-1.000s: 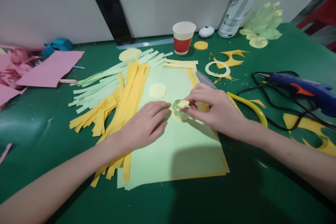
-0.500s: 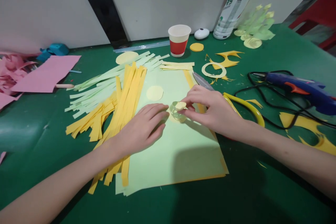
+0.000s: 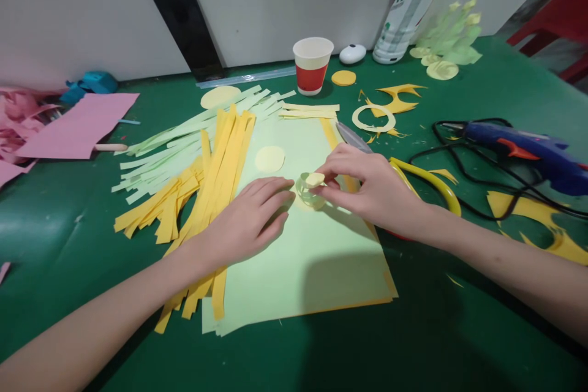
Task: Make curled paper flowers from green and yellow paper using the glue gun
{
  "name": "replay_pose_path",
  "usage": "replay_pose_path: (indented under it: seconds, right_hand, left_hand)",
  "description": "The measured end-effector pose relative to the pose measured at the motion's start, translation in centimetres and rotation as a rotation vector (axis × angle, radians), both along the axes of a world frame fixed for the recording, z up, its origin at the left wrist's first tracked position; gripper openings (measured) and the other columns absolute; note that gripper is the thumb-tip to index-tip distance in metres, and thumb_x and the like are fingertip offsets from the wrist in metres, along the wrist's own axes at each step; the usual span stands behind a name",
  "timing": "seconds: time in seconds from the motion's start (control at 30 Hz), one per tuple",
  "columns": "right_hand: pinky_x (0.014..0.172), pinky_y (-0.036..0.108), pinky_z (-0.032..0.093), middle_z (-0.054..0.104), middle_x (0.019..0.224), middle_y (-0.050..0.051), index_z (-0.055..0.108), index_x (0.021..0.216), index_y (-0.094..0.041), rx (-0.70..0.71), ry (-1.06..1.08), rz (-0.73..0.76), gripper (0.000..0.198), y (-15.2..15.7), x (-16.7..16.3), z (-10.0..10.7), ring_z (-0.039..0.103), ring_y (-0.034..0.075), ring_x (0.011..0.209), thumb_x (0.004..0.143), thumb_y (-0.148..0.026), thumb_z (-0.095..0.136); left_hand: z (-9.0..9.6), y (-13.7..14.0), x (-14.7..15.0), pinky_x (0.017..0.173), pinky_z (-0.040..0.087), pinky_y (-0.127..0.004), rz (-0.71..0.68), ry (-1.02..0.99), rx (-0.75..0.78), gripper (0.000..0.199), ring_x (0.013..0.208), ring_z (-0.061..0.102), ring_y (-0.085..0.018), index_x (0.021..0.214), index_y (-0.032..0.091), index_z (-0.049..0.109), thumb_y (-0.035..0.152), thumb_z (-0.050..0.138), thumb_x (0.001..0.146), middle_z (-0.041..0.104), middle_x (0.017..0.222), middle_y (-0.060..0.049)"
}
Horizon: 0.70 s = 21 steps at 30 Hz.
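Observation:
My right hand (image 3: 362,182) pinches a small pale yellow paper bud (image 3: 315,180) between thumb and fingertips. Just under it, a curled pale green paper piece (image 3: 304,191) stands on a round pale yellow paper disc (image 3: 312,203); whether bud and curl are joined I cannot tell. My left hand (image 3: 257,214) lies with fingers stretched out, holding nothing, its fingertips close to the curl's left side. Both hands are over light green paper sheets (image 3: 275,282). Another pale yellow disc (image 3: 270,159) lies on the sheets. Yellow paper strips (image 3: 225,177) run partly beneath my left wrist.
Yellow-handled scissors (image 3: 429,180) lie partly under my right hand. A blue glue gun (image 3: 519,150) with a black cord is at right. Behind stand a paper cup (image 3: 312,70), a leaning black phone-like slab (image 3: 186,27) and paper flowers (image 3: 448,43). Pink paper (image 3: 82,125) lies left.
The whole view has shifted slightly upward. The bud in my right hand appears tilted a little differently; my left hand has hardly moved.

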State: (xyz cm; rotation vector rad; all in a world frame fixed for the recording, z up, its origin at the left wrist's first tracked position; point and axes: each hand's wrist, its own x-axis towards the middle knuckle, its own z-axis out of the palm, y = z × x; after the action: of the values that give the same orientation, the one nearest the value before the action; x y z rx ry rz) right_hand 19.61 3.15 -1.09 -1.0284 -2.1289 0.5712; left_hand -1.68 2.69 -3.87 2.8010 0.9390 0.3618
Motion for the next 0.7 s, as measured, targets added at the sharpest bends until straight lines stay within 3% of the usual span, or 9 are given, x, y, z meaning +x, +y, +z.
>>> replay_pose_path:
  seconds: [0.5,0.7]
  right_hand:
    - [0.058,0.023,0.037,0.051,0.058,-0.001,0.057,0.066,-0.016,-0.007,-0.016,-0.003,0.011,0.01,0.01,0.18,0.046,0.011,0.064,0.077,-0.014,0.059]
    - [0.05,0.019,0.035,0.055,0.059,-0.002,0.06,0.069,-0.015,-0.124,-0.029,-0.012,0.009,-0.13,-0.21,0.51,0.044,0.007,0.053,0.076,-0.01,0.058]
  left_hand:
    - [0.13,0.06,-0.01,0.098,0.042,-0.044,0.001,-0.005,-0.008,0.026,0.117,0.045,-0.023,0.113,0.013,0.051,0.021,0.037,0.092,0.054,0.12,-0.012]
    - [-0.02,0.1,-0.01,0.099,0.041,-0.043,0.002,-0.008,-0.009,0.026,0.117,0.045,-0.023,0.112,0.012,0.052,0.02,0.039,0.091,0.053,0.121,-0.012]
